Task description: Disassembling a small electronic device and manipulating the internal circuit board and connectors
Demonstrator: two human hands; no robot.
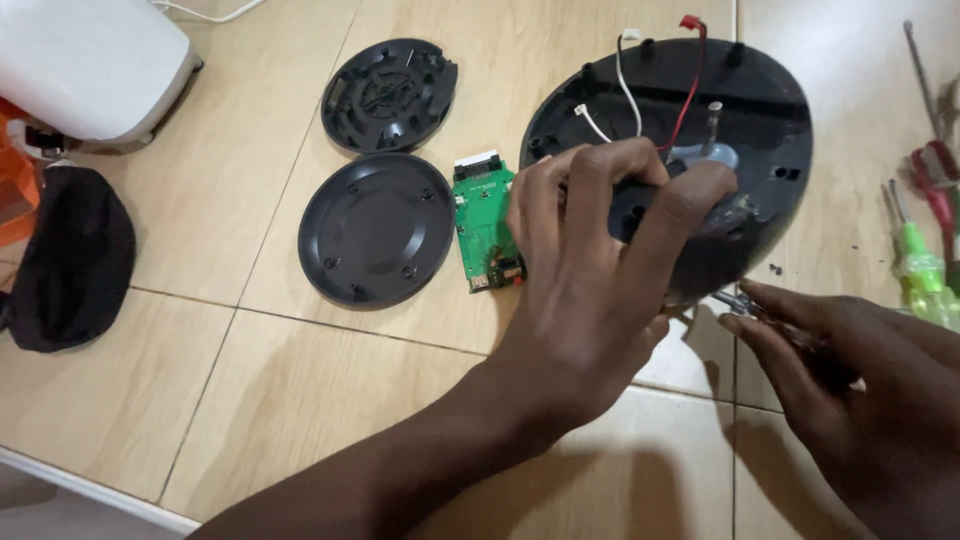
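Observation:
A large round black plastic housing (760, 110) lies open side up on the tiled floor, with white and red wires (628, 95) coming out of it. My left hand (590, 280) grips its near rim, fingers curled over a dark part inside. My right hand (850, 390) is at the lower right, pinching a thin metal-tipped tool (735, 300) whose tip points at the housing's near edge. A green circuit board (485, 225) lies just left of my left hand.
Two round black covers (375, 230) (388, 95) lie on the tiles to the left. A white appliance (90, 65) and a black cloth bag (70, 260) sit at the far left. Green and red screwdrivers (925, 265) lie at the right edge.

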